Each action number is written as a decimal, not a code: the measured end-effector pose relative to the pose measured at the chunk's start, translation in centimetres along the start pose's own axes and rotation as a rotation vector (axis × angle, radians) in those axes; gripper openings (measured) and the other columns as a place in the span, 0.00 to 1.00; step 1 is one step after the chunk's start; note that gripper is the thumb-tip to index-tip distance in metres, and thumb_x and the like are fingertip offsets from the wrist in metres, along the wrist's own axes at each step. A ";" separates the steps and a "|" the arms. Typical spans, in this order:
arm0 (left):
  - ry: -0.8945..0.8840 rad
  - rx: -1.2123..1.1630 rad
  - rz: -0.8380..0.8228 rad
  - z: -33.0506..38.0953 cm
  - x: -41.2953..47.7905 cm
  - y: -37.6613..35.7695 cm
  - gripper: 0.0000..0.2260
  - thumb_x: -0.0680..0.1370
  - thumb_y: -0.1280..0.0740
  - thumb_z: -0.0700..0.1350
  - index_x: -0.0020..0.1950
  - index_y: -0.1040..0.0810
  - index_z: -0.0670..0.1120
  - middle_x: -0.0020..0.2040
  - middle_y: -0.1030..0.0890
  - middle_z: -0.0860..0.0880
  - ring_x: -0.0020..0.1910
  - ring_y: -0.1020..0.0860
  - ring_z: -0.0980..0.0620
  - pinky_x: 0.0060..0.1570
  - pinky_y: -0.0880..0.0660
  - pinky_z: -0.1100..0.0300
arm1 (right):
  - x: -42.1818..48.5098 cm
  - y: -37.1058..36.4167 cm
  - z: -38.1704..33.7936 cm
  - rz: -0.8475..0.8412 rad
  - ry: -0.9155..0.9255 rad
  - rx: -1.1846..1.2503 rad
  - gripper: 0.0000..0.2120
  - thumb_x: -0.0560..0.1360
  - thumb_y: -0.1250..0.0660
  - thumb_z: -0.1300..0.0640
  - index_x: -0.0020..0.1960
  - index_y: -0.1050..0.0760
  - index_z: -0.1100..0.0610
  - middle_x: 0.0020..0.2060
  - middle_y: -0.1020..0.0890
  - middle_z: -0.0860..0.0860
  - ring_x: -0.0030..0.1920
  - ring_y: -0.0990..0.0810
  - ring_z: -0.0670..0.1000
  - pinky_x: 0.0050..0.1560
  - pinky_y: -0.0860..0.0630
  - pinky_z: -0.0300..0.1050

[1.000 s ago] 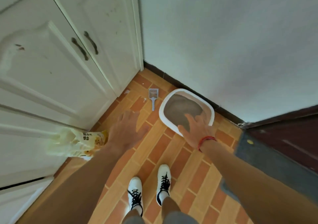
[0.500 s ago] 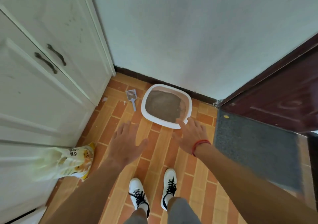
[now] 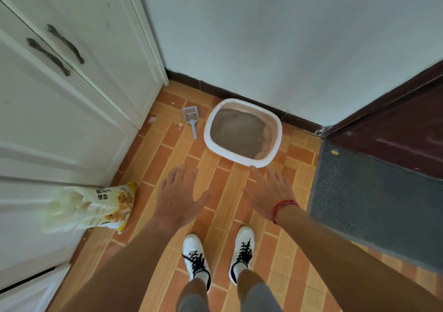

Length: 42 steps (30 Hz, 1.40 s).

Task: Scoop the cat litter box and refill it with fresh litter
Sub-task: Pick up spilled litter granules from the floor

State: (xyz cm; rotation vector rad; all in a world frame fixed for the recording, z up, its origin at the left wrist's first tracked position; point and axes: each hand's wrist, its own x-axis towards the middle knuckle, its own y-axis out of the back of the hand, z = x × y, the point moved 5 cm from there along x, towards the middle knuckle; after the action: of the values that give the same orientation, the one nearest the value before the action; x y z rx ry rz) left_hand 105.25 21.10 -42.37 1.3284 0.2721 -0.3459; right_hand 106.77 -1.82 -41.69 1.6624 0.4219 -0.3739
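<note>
The task is only at its beginning: nothing is scooped yet. The litter box [image 3: 207, 133] stands on the tiled floor [image 3: 224, 191] against the wall [image 3: 263, 36], with grey-brown litter inside. The scoop [image 3: 191, 119] lies just beside it, on its left side, untouched. The bag of fresh litter [image 3: 100, 206] leans at the cabinet [image 3: 72, 124], well apart from the box. The left hand [image 3: 178, 196] and the right hand [image 3: 269, 191] are stretched out, fingers spread, holding nothing. I think the next move is to bend down and take the scoop by its handle, which points toward the person.
</note>
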 end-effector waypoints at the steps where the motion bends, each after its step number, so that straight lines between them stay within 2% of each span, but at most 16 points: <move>1: 0.004 0.002 -0.019 -0.3 0.5 -1.4 0.35 0.76 0.48 0.68 0.77 0.39 0.50 0.78 0.38 0.44 0.77 0.42 0.41 0.72 0.39 0.43 | 0.8 -1.4 0.3 -0.014 0.001 0.005 0.31 0.76 0.46 0.37 0.76 0.48 0.45 0.71 0.37 0.55 0.67 0.33 0.58 0.64 0.33 0.56; 5: 0.018 0.001 -0.067 -1.7 3.5 -7.5 0.34 0.77 0.47 0.68 0.78 0.42 0.51 0.79 0.41 0.44 0.78 0.44 0.42 0.72 0.40 0.43 | 4.7 -7.3 1.7 -0.032 0.017 -0.029 0.31 0.76 0.46 0.37 0.75 0.48 0.45 0.68 0.34 0.54 0.65 0.32 0.57 0.62 0.31 0.55; 11: 0.029 0.003 -0.073 -4.4 10.3 -19.2 0.37 0.73 0.56 0.71 0.77 0.41 0.52 0.77 0.39 0.45 0.76 0.41 0.44 0.71 0.36 0.45 | 12.5 -18.7 3.9 -0.025 0.026 -0.053 0.30 0.77 0.47 0.38 0.76 0.49 0.45 0.67 0.34 0.54 0.65 0.33 0.56 0.62 0.32 0.53; 19: -0.036 -0.060 -0.003 -8.4 21.7 -36.3 0.36 0.74 0.52 0.69 0.75 0.35 0.48 0.74 0.32 0.45 0.72 0.34 0.43 0.67 0.31 0.41 | 25.5 -35.7 7.0 0.015 0.051 -0.060 0.28 0.78 0.47 0.40 0.75 0.49 0.45 0.70 0.35 0.54 0.66 0.32 0.55 0.64 0.31 0.52; 22: -0.085 -0.017 0.037 -9.4 25.8 -41.3 0.36 0.75 0.52 0.69 0.75 0.35 0.47 0.75 0.33 0.44 0.73 0.35 0.43 0.69 0.34 0.43 | 29.7 -40.7 8.1 0.029 0.064 -0.043 0.28 0.79 0.46 0.41 0.76 0.49 0.47 0.72 0.37 0.55 0.68 0.32 0.56 0.65 0.31 0.52; 24: -0.079 0.004 0.049 -10.0 28.0 -43.9 0.38 0.74 0.55 0.69 0.77 0.38 0.49 0.77 0.36 0.45 0.75 0.38 0.43 0.72 0.37 0.43 | 32.3 -43.5 8.8 0.023 0.081 -0.057 0.27 0.80 0.46 0.42 0.75 0.48 0.48 0.70 0.36 0.55 0.67 0.31 0.56 0.64 0.30 0.52; 28: -0.134 0.025 0.062 -11.0 31.5 -48.0 0.38 0.74 0.56 0.70 0.78 0.40 0.50 0.79 0.40 0.46 0.77 0.41 0.43 0.72 0.38 0.44 | 36.8 -47.3 10.2 0.101 0.110 -0.112 0.22 0.79 0.47 0.42 0.71 0.42 0.47 0.62 0.30 0.55 0.59 0.26 0.56 0.58 0.27 0.52; 30: -0.156 0.055 0.069 -11.8 33.1 -49.7 0.36 0.76 0.53 0.69 0.78 0.41 0.50 0.79 0.41 0.46 0.77 0.41 0.43 0.73 0.38 0.45 | 38.3 -48.5 10.9 0.134 0.111 -0.130 0.23 0.79 0.47 0.42 0.72 0.42 0.48 0.63 0.30 0.55 0.60 0.27 0.58 0.60 0.28 0.55; 34: -0.190 0.074 0.126 -12.0 34.7 -51.2 0.35 0.76 0.53 0.68 0.77 0.40 0.49 0.77 0.38 0.45 0.75 0.39 0.43 0.70 0.35 0.43 | 39.9 -49.5 11.7 0.172 0.119 -0.151 0.27 0.78 0.47 0.41 0.74 0.43 0.48 0.66 0.31 0.55 0.64 0.30 0.58 0.62 0.29 0.57; 36: -0.215 0.058 0.140 -11.8 34.9 -51.3 0.35 0.76 0.53 0.68 0.77 0.39 0.49 0.77 0.38 0.45 0.75 0.39 0.44 0.71 0.37 0.46 | 40.2 -49.6 11.7 0.176 0.124 -0.151 0.27 0.77 0.47 0.41 0.74 0.42 0.48 0.65 0.30 0.54 0.64 0.29 0.58 0.62 0.30 0.57; 39: -0.161 -0.064 0.175 -12.3 35.1 -51.2 0.32 0.78 0.46 0.66 0.77 0.40 0.50 0.77 0.38 0.47 0.75 0.39 0.46 0.71 0.39 0.50 | 40.1 -49.5 11.2 0.198 0.140 -0.126 0.25 0.77 0.46 0.41 0.71 0.37 0.50 0.63 0.29 0.53 0.63 0.29 0.57 0.61 0.29 0.57; 42: -0.059 -0.358 0.225 -12.7 35.1 -51.1 0.28 0.80 0.41 0.62 0.77 0.37 0.51 0.76 0.35 0.51 0.72 0.36 0.51 0.68 0.37 0.54 | 40.3 -49.3 10.2 0.224 0.157 -0.041 0.21 0.78 0.43 0.42 0.67 0.31 0.51 0.59 0.26 0.53 0.61 0.28 0.55 0.59 0.28 0.53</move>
State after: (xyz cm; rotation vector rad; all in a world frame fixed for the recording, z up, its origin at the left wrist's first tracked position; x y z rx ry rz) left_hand 117.22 20.02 -104.54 0.9820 0.1250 -0.1377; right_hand 118.47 -3.85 -105.06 1.6845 0.3522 -0.0691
